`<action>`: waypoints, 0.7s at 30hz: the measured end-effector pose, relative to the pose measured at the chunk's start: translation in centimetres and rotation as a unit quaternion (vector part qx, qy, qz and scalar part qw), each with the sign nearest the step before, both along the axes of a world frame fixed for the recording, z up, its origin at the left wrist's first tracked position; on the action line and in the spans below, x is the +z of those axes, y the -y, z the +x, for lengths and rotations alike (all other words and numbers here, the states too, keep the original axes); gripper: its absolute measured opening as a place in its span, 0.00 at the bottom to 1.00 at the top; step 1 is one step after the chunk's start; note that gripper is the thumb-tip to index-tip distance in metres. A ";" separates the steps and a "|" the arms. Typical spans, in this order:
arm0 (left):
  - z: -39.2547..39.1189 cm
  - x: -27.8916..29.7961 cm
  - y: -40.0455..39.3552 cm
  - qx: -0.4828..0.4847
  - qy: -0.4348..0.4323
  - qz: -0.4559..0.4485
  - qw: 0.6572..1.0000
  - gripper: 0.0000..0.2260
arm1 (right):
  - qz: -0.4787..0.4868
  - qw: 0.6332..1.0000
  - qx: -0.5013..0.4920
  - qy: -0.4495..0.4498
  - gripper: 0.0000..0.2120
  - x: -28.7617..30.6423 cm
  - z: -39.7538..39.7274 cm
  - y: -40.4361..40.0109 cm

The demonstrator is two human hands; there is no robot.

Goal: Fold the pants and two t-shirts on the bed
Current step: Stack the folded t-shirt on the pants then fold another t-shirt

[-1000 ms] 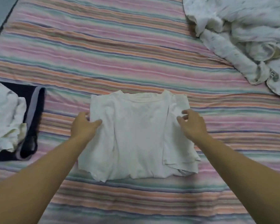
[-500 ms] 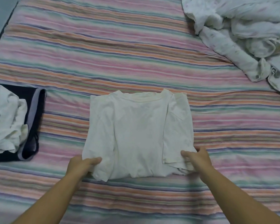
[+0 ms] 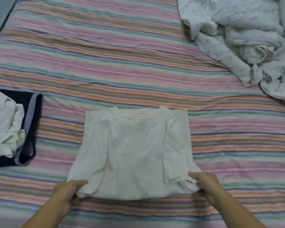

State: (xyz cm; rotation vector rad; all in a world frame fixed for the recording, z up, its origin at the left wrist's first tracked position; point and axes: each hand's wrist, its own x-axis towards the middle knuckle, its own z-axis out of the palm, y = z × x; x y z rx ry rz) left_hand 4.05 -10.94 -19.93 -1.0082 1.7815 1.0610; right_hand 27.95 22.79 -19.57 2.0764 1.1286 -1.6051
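A white t-shirt (image 3: pixel 135 150) lies flat in the middle of the striped bed (image 3: pixel 105 63), its sleeves folded inward and its collar pointing away from me. My left hand (image 3: pixel 67 193) pinches the near left corner of its hem. My right hand (image 3: pixel 206 185) grips the near right corner, where the cloth bunches. At the left edge, the dark pants (image 3: pixel 29 129) lie folded with a second white t-shirt (image 3: pixel 4 125) crumpled on top of them.
A rumpled white blanket (image 3: pixel 237 33) is heaped at the far right of the bed. The bed's left edge (image 3: pixel 0 35) shows at the top left, with grey floor beyond it.
Both hands slid from the shirt's upper sides down to its near hem corners and took hold of them. The hem has bunched slightly under my right hand.
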 end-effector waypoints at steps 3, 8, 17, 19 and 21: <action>-1.8 2.1 -1.2 0.052 0.001 0.029 0.998 0.13 | 0.050 0.998 -0.022 -0.025 0.07 2.3 -1.7 -1.0; -6.7 6.8 -6.7 0.110 -0.028 0.134 0.984 0.13 | 0.099 0.986 -0.095 -0.093 0.04 4.9 -7.5 -4.4; -14.1 5.9 -14.0 0.208 -0.150 0.182 0.949 0.10 | 0.111 0.941 -0.248 -0.203 0.12 4.1 -16.3 -7.8; -13.9 4.5 -14.1 0.127 -0.204 0.074 0.968 0.20 | 0.212 0.963 -0.103 -0.131 0.17 3.3 -16.7 -5.9; -12.6 2.6 -13.6 -0.044 -0.270 -0.050 0.961 0.28 | 0.302 0.937 0.137 -0.110 0.26 2.3 -17.0 -3.2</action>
